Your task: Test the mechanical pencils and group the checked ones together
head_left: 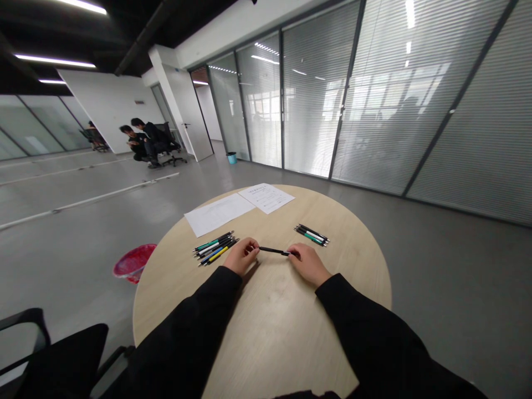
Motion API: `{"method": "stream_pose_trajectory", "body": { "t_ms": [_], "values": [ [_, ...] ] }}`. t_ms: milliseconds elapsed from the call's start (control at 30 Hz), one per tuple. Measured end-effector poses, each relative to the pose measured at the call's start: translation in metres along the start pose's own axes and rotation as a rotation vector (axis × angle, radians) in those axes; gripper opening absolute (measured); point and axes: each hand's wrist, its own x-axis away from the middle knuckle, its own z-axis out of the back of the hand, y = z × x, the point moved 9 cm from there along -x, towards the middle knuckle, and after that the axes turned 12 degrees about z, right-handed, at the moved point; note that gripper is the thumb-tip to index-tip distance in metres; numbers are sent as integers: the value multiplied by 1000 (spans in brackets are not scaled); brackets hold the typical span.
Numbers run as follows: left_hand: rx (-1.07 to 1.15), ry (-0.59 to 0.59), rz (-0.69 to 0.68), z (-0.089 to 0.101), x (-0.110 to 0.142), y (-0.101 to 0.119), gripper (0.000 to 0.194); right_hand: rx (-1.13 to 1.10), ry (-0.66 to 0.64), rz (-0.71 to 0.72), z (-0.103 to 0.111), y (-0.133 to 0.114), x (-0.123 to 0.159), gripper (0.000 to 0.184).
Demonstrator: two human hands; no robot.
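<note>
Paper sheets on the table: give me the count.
2. The left sheet lies near the far edge of the table, and the printed right sheet lies close beside it. Another sheet could be hidden underneath.

This is an open-plan office — glass partition walls (316,94) with built-in blinds line one side, and a round wooden table (274,316) carries printed papers (266,198) and pens (215,248). Farther off, two people huddle beside a swivel chair (172,149) — on a grey concrete floor (83,194).
</note>
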Motion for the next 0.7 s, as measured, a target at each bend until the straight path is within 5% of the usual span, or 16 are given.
{"method": "stream_pose_trajectory", "body": {
  "t_ms": [433,700],
  "values": [
    [20,29,-44,3,-4,-6,17,0,18,8,2,1,0,9],
    [-334,72,-100,2,1,0,17,-19,39,-1,2,4,1,10]
  ]
}}
